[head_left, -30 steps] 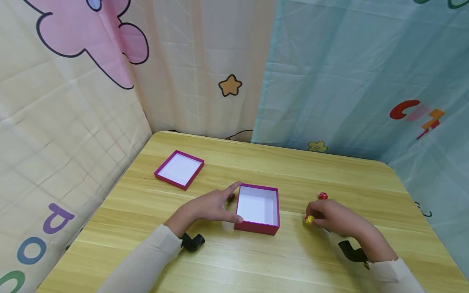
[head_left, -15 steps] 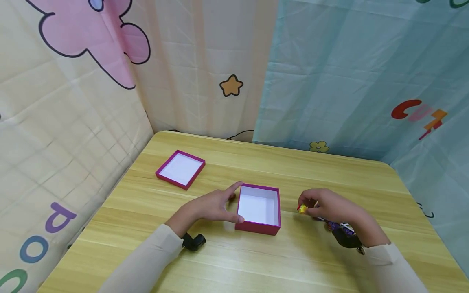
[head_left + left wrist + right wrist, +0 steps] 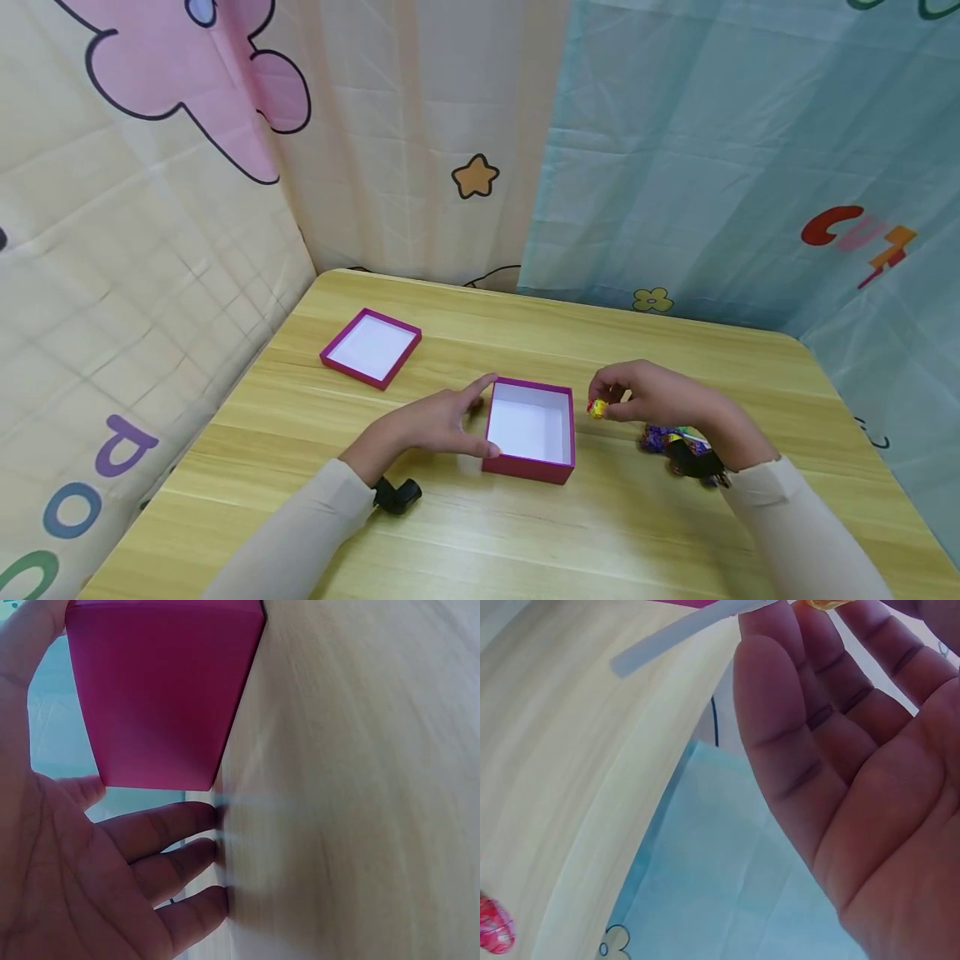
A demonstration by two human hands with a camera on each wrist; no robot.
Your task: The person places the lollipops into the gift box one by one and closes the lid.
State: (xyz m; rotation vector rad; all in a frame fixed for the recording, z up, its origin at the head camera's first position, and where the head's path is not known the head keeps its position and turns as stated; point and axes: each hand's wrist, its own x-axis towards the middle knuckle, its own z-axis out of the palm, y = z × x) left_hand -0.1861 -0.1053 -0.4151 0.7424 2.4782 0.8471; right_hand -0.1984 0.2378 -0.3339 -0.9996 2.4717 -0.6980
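Observation:
A magenta box [image 3: 528,469] with a white inside stands uncovered on the table. My left hand [image 3: 438,427] holds it by its left side, thumb at the front corner and index finger at the back. In the left wrist view the other fingers [image 3: 176,870] are off the box wall [image 3: 165,697], their tips by the tabletop. Just right of the box, my right hand [image 3: 663,395] pinches a yellow-and-red wrapped lollipop [image 3: 597,408] above the table. Its white stick [image 3: 682,634] sticks out in the right wrist view, where most of its head is cut off.
The box's lid [image 3: 371,347] lies inside up at the back left. Several purple-wrapped lollipops [image 3: 654,438] lie under the right wrist, partly hidden. A red wrapped candy [image 3: 495,927] shows in the right wrist view. Printed curtains [image 3: 420,100] hang behind the table.
My right hand has lifted the yellow lollipop and carried it left and away from me towards the box. Purple lollipops have come into sight beneath the wrist. The left hand keeps its place.

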